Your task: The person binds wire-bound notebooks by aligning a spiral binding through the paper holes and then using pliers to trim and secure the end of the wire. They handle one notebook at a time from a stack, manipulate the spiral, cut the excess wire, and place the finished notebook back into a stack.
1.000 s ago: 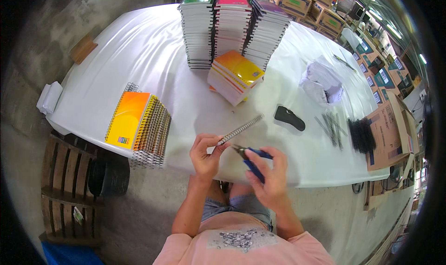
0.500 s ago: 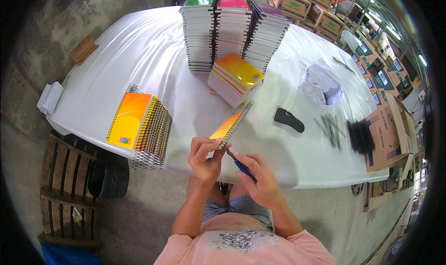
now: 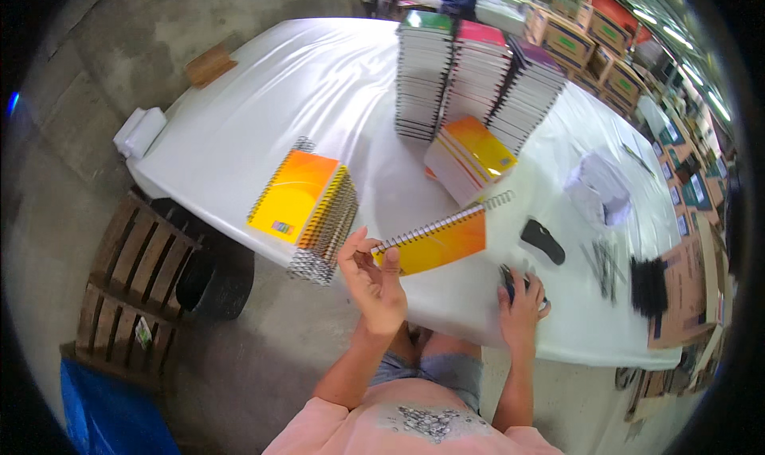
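My left hand (image 3: 373, 289) grips a yellow-orange notebook (image 3: 446, 242) by one corner, between thumb and fingers. A wire coil (image 3: 446, 222) runs along its upper edge, and a loose length of it sticks out past the far right corner. Down at the table's front edge, my right hand (image 3: 522, 302) is closed around a pair of pliers (image 3: 508, 276); the hand covers most of the tool. Left of the held notebook stands a stack of similar spiral notebooks (image 3: 295, 198), with coils jutting from it. Beyond lies a pile of yellow-orange books (image 3: 470, 164).
Three tall stacks of bound books (image 3: 422, 80) stand at the back of the white-covered table (image 3: 239, 136). To the right lie a black object (image 3: 543, 241), a crumpled white bag (image 3: 598, 190), loose coils (image 3: 604, 270) and a cardboard box (image 3: 684, 288). A wooden pallet (image 3: 135, 288) is at left.
My right hand has moved the pliers away from the coil, down to the table at right. My left hand has turned the notebook so its cover faces me. The view has shifted left.
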`<state>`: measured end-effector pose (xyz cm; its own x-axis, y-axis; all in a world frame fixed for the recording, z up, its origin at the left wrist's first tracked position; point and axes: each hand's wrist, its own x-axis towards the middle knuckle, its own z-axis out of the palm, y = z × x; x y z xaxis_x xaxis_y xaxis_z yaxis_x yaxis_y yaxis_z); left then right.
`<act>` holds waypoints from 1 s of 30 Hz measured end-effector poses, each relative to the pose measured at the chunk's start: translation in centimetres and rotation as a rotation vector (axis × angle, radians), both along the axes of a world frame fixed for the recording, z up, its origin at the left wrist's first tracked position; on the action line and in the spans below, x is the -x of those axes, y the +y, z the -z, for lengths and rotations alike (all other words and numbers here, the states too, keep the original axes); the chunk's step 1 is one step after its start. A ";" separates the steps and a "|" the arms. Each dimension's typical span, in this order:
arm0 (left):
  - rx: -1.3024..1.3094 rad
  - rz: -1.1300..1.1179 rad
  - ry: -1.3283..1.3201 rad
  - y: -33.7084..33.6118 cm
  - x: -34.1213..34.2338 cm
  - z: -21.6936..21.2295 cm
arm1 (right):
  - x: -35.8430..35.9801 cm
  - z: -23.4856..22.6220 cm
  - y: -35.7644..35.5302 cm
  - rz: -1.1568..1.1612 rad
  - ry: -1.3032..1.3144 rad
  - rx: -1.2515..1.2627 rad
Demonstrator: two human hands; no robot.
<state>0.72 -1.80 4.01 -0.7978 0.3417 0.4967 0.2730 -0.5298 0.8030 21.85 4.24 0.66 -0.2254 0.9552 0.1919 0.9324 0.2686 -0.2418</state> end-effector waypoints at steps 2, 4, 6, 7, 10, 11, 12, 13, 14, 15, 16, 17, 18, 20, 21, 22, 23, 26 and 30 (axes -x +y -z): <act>0.004 -0.013 0.019 -1.2 0.0 -1.0 | 1.3 -0.8 0.4 -0.103 0.118 -0.072; -0.140 0.035 -0.083 -2.2 0.1 -1.8 | 5.1 -4.1 -0.2 -0.484 1.161 0.338; -0.151 -0.013 -0.019 -3.5 0.8 -3.3 | 8.7 -6.1 -0.5 -0.604 1.511 0.358; -0.164 -0.039 0.038 -4.1 1.2 -4.2 | 9.7 -7.2 -0.2 -0.630 1.529 0.458; 0.071 -0.278 0.425 -6.7 4.7 -6.4 | 15.3 -10.8 0.6 -0.639 1.662 0.575; 0.074 -0.378 0.346 -6.6 5.8 -6.9 | 16.8 -11.1 1.5 -0.717 1.555 0.539; 0.071 -0.391 0.357 -6.8 7.3 -7.4 | 18.5 -11.4 2.2 -0.797 1.453 0.510; 0.157 -0.451 0.346 -6.9 8.9 -7.5 | 20.0 -11.9 2.6 -0.808 1.457 0.505; 0.242 -0.508 0.333 -6.8 10.1 -7.5 | 21.5 -12.3 2.8 -0.821 1.452 0.537; 0.239 -0.522 0.340 -7.1 11.1 -7.4 | 23.0 -12.6 2.9 -0.840 1.446 0.581; 0.311 -0.534 0.339 -7.2 12.0 -7.3 | 24.1 -12.7 3.2 -0.854 1.450 0.583; 0.381 -0.543 0.338 -7.3 12.7 -7.1 | 25.0 -12.8 3.3 -0.828 1.514 0.623; 0.385 -0.560 0.342 -7.6 13.2 -6.6 | 26.2 -12.7 3.3 -0.801 1.577 0.676; 0.309 -0.539 0.243 -8.0 13.6 -5.4 | 27.1 -15.4 2.8 -0.756 1.728 0.796; 0.346 -0.466 0.179 -7.9 13.6 -4.5 | 27.2 -16.8 3.2 -0.719 1.813 0.765; 0.350 -0.471 0.176 -7.9 13.9 -4.1 | 27.6 -17.7 3.5 -0.683 1.899 0.747; 0.276 -0.399 0.091 -7.5 14.0 -3.6 | 28.1 -17.9 4.2 -0.683 1.896 0.754; 0.201 -0.263 -0.038 -5.8 13.7 -3.0 | 29.1 -18.3 5.6 -1.397 1.052 0.736; 0.102 -0.070 -0.179 -4.2 14.4 -0.9 | 31.6 -17.5 1.6 -1.570 0.207 0.365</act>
<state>-13.69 -5.96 4.95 -0.8937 0.3234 0.3109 0.1550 -0.4279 0.8904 -9.79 5.89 18.15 -0.9695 -0.1782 0.1685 -0.2437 0.7757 -0.5821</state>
